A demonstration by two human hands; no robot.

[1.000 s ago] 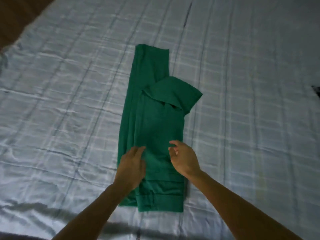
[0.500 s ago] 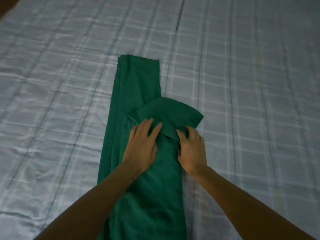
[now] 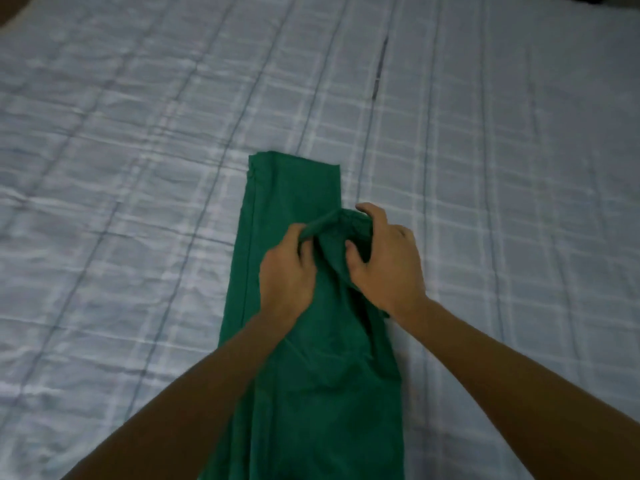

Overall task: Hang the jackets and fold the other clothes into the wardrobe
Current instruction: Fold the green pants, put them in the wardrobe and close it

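A green garment (image 3: 291, 188) lies folded into a long narrow strip on the bed, running from the middle of the view down to the bottom edge. Its sleeve flap is bunched up between my hands. My left hand (image 3: 287, 275) pinches the left end of that flap. My right hand (image 3: 384, 261) curls around its right side, thumb on top. The garment's near end is out of view.
The bed is covered by a pale blue-grey checked sheet (image 3: 138, 168) that fills nearly the whole view. A dark edge shows at the top right corner (image 3: 609, 1).
Both hands went from lying flat on the sleeve flap to gripping and bunching it. Before that they slid up from the garment's lower part. The view shifted forward along the bed.
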